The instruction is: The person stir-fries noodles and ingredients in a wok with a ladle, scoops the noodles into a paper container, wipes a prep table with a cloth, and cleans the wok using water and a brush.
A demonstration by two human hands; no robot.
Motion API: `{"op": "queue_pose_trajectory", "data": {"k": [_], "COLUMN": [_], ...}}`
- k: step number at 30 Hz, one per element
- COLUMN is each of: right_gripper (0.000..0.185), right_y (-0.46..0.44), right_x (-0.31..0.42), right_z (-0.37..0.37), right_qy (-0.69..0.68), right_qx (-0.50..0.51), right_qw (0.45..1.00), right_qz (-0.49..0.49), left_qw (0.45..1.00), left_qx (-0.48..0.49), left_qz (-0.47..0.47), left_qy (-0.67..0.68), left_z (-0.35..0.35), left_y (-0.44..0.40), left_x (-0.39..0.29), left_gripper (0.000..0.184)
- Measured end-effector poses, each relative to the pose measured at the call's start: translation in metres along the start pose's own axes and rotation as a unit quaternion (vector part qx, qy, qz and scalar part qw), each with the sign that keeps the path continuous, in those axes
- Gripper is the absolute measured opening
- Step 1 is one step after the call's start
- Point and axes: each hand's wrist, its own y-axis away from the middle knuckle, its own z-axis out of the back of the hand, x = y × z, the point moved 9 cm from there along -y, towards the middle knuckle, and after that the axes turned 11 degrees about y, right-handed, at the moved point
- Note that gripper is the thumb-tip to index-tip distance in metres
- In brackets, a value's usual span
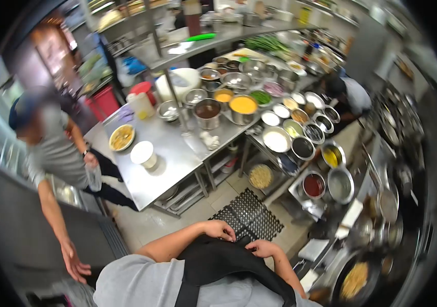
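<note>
Both of my hands are at the front of a black apron point(218, 261) worn over a grey shirt. My left hand point(220, 230) has its fingers curled on the apron's dark cloth. Close to its right, my right hand point(262, 248) pinches at the same cloth, a small gap between the two hands. A small dark piece lies between them, too unclear to name. Beyond the hands, a black perforated mat point(247, 215) lies on the tiled floor.
At the left stands a person point(59, 148) in grey, one arm reaching down. A steel table point(172, 174) holds a plate point(122, 137) and a white tub point(143, 154). Pots and bowls crowd the counter. Another person point(351, 94) bends at the right, near a pan point(354, 281) with food.
</note>
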Motion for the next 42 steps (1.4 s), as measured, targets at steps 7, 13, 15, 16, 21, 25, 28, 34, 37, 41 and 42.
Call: {"op": "queue_pose_trajectory", "data": {"k": [7,13,15,16,21,25,28,34,37,41,42], "right_gripper": [0.024,0.016,0.016,0.017,0.016,0.014,0.014,0.011,0.01,0.012,0.014], "right_y": [0.03,0.057,0.065,0.066,0.058,0.035,-0.001,-0.061,-0.074,-0.069,-0.068], "right_x": [-0.04,-0.084,-0.116,-0.137,-0.162,-0.104,-0.13,-0.123,-0.125,-0.106,-0.116], "right_z": [0.032,0.035,0.028,0.023,0.042,0.083,0.094,0.125,0.141,0.171,0.179], "right_qy": [0.026,0.04,0.04,0.014,0.016,0.113,0.185,0.283,0.283,0.336,0.337], "right_qx": [0.074,0.086,0.116,0.14,0.169,0.161,0.159,0.086,0.037,-0.063,-0.098], "right_qw": [0.997,0.995,0.99,0.983,0.946,0.935,0.945,0.944,0.948,0.928,0.927], "right_qz": [-0.025,-0.03,-0.071,-0.114,-0.278,-0.293,-0.216,-0.144,-0.141,-0.151,-0.134], "left_qw": [0.999,0.994,0.992,0.989,0.965,0.907,0.873,0.951,0.933,0.925,0.924], "left_qx": [0.014,-0.018,-0.029,-0.038,-0.242,-0.406,-0.477,-0.297,-0.34,-0.367,-0.358], "left_qz": [0.038,0.076,0.075,0.091,-0.009,-0.068,-0.074,0.084,0.114,0.101,0.132], "left_qy": [0.016,0.07,0.1,0.113,0.097,0.095,0.07,-0.001,0.004,-0.007,0.002], "left_z": [-0.02,0.004,0.009,0.009,0.046,0.066,0.054,-0.043,-0.048,-0.042,-0.041], "left_y": [-0.022,-0.004,0.0,0.002,0.043,0.102,0.124,0.101,0.114,0.126,0.129], "left_x": [-0.007,0.027,0.034,0.04,-0.003,-0.031,-0.006,0.077,0.08,0.083,0.08], "left_gripper": [0.028,0.023,0.02,0.019,0.026,0.031,0.031,0.033,0.027,0.019,0.02]}}
